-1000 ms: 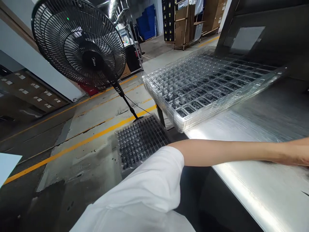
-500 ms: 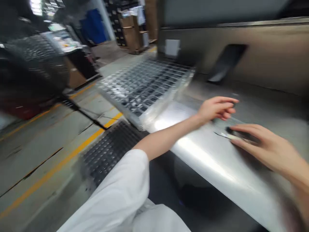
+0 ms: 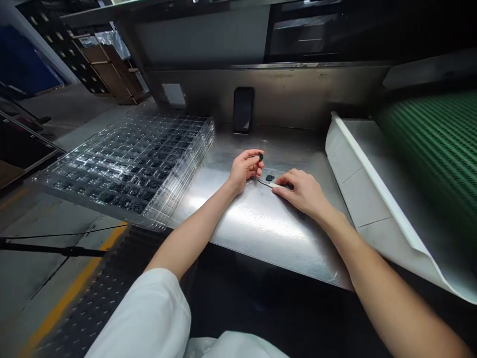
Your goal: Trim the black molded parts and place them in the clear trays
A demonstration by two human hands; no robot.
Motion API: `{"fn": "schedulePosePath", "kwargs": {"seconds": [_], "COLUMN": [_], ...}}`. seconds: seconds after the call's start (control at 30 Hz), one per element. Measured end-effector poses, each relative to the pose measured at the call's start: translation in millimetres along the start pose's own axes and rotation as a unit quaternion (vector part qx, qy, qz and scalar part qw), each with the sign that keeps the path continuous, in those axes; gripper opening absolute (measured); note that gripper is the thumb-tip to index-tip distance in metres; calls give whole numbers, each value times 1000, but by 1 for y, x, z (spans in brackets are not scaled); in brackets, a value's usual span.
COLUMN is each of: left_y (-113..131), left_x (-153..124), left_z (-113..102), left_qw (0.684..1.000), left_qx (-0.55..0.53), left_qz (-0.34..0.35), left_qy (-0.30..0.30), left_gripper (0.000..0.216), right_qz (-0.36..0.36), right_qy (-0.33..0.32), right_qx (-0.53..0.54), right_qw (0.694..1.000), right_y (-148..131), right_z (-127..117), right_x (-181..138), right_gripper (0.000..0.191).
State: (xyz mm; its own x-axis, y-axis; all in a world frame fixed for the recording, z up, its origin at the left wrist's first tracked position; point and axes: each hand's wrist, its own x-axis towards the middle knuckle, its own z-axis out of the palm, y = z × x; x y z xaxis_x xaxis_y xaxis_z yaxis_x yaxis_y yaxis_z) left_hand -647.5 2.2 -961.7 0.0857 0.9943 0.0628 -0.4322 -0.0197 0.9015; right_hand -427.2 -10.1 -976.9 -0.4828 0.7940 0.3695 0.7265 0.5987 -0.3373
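Between the thumb and fingertips of my left hand (image 3: 243, 171) is a small round black part (image 3: 261, 156), held up above the metal worktop (image 3: 253, 214). My right hand (image 3: 303, 191) is closed on a slim knife-like tool (image 3: 275, 185). Its pale handle lies in the fingers, and its thin dark tip points left, just below my left hand. A second black part (image 3: 270, 177), round with openings in it, lies on the worktop between my two hands.
Stacked clear plastic trays (image 3: 149, 219) with black parts in their pockets stand at the left. A dark phone (image 3: 243, 109) leans on the back panel. To the right, a white guard (image 3: 357, 189) borders a green conveyor belt (image 3: 443, 144). A dark pole (image 3: 55, 248) crosses lower left.
My view has swung right and steadied, bringing the green belt and white guard into sight. Both hands stay close together over the worktop, the knife-like tool still in my right hand.
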Motion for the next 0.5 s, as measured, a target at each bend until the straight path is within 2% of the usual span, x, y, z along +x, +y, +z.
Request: {"fn": "schedulePosePath", "kwargs": {"seconds": [0.13,0.3,0.4,0.5], "left_y": [-4,-4,-3,-3], "left_x": [0,2,2,2], "left_z": [1,-2,-3,-4], "left_qw": [1000,1000,1000,1000], "left_qx": [-8,-9,-10,-14], "left_qz": [1,4,8,9], "left_qy": [-12,-23,-16,-21], "left_gripper": [30,30,29,28], "right_qz": [-6,-22,8,62], "right_qy": [-1,34,87,159], "right_qx": [13,42,86,176], "right_qw": [1000,998,993,969], "right_y": [-2,2,0,-6], "right_z": [-1,3,1,-3], "right_x": [0,2,1,0], "right_gripper": [15,23,24,34]}}
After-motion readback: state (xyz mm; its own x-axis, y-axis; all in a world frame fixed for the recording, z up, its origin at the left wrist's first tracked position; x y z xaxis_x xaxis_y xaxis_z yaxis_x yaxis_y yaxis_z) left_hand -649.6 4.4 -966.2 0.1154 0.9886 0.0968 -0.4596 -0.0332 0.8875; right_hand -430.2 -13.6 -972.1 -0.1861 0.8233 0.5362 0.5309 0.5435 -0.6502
